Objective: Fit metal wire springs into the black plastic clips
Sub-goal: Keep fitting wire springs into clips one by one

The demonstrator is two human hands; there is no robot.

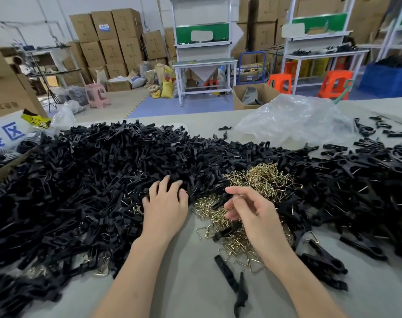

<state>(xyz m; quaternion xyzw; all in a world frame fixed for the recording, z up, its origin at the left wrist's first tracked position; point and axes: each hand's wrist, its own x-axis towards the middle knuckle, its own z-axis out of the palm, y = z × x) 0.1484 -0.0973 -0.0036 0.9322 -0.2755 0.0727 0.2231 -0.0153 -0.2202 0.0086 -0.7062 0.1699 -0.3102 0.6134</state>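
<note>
Nearest the lower edge, two loose black clip pieces [228, 275] are seen lying on the grey table [190, 294], touching each other, between the two bare forearms. The left hand [164, 210] is laid palm down with fingers spread and relaxed on the edge of the large heap of black plastic clips [92, 180], which is spread across the left and middle of the table; nothing is seen gripped in it. The right hand [252, 212] is held just above the brass-coloured metal wire springs [264, 177], its fingers loosely curled; whether a spring is pinched cannot be told. The springs are piled in the middle of the table, between the heap and a further spread of clips [360, 187] on the right. A crumpled clear plastic bag [294, 118] is seen at the far side of the table, and a cardboard box [2, 88] at the far left.
</note>
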